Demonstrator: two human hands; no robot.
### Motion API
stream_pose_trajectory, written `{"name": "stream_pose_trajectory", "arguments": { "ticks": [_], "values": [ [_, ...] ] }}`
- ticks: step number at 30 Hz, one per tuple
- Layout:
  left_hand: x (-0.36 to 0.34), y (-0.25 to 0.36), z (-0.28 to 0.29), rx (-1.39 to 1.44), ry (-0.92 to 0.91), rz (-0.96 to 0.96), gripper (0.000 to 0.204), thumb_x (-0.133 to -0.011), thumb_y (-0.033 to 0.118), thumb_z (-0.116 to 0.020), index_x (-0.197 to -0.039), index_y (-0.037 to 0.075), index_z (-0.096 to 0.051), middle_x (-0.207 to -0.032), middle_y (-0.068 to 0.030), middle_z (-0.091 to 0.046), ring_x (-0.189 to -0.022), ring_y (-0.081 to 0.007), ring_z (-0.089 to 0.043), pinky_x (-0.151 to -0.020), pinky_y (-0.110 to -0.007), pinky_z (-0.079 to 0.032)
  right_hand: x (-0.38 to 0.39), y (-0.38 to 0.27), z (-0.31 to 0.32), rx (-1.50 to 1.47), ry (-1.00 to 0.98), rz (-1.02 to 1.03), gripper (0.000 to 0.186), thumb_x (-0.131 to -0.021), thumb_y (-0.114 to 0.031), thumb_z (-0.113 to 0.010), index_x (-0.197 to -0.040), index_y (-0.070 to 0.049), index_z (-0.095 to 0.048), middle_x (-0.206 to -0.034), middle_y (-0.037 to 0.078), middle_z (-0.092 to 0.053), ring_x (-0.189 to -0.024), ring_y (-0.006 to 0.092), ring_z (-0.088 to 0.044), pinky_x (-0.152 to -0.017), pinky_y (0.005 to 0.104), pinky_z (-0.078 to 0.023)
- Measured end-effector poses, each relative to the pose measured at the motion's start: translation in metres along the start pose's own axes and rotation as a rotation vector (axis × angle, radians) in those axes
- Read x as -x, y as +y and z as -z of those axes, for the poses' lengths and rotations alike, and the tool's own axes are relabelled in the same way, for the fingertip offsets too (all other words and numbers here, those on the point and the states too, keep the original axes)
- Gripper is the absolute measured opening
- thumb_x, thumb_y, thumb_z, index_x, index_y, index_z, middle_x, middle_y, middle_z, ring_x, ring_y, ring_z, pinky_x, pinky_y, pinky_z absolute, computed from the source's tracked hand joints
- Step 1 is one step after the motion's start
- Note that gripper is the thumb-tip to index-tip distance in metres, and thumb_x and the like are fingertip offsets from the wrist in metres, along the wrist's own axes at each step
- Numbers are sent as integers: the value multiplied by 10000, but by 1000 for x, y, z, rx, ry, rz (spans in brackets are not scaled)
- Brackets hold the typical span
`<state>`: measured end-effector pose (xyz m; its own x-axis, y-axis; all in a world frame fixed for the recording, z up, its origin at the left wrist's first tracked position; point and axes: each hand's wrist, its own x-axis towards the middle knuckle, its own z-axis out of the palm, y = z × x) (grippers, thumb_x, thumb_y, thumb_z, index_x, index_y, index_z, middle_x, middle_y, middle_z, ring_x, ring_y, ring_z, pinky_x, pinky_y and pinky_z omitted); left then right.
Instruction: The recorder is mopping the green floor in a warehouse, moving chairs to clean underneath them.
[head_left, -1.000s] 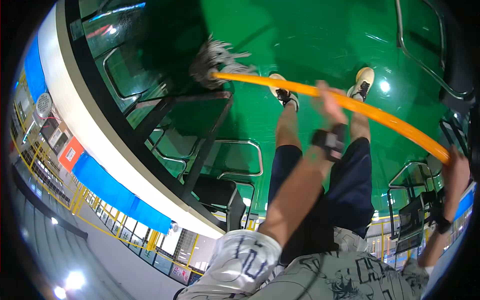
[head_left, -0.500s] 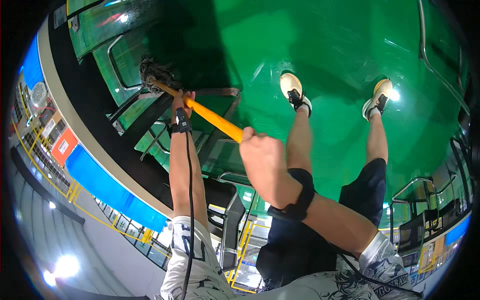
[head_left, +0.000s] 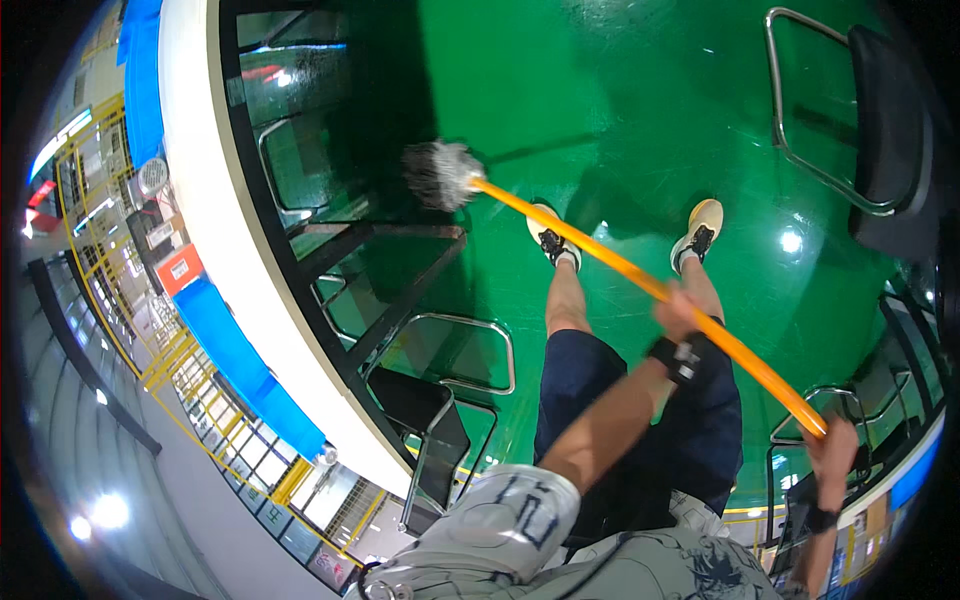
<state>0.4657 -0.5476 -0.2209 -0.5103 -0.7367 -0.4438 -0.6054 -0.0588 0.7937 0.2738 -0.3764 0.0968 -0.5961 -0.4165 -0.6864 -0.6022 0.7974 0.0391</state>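
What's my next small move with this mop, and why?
Perhaps push the grey string mop head toward the black metal frame: it appears just clear, and the left hand grips the long orange handle midway, the right hand near its end.

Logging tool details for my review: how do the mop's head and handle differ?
The mop head is grey and shaggy; the handle is orange and smooth. The mop head is a compact bundle, the handle long and slender. The two are joined together.
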Motion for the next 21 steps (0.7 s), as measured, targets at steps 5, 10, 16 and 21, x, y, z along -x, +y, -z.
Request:
{"name": "stream_pose_trajectory", "arguments": {
  "ticks": [5,10,16,21],
  "values": [
    [61,117,-122,1410,-29,1475,331,-837,357,-420,-836,31,-479,-622,-86,-486,-510,-212,-472,-463,-360,-404,90,164,-17,166,-151,-513,298,-643,-112,-616,-909,-26,-513,-845,197,-536,-789,382,-501,-652,435,-404],
    [-28,143,-27,884,-74,1064,234,-852,227,-428,-674,76,-410,-542,-28,-436,-433,-165,-442,-440,-307,-411,41,66,11,324,9,-528,220,-642,-56,-569,-853,-26,-515,-770,189,-530,-744,376,-507,-626,429,-406],
    [-217,-28,302,930,18,562,203,-844,279,-448,-735,111,-480,-585,-44,-469,-512,-184,-468,-411,-294,-382,-114,-276,28,-21,79,112,38,-635,-88,-563,-608,-80,-537,-542,99,-500,-511,256,-516,-465,355,-403],
    [-260,-60,498,698,27,666,150,-815,166,-489,-736,78,-397,-602,-35,-436,-527,-165,-450,-477,-253,-373,-101,-457,29,-488,68,527,40,-653,-68,-537,-673,-34,-534,-530,74,-548,-498,168,-569,-407,293,-414]
  ]
}}
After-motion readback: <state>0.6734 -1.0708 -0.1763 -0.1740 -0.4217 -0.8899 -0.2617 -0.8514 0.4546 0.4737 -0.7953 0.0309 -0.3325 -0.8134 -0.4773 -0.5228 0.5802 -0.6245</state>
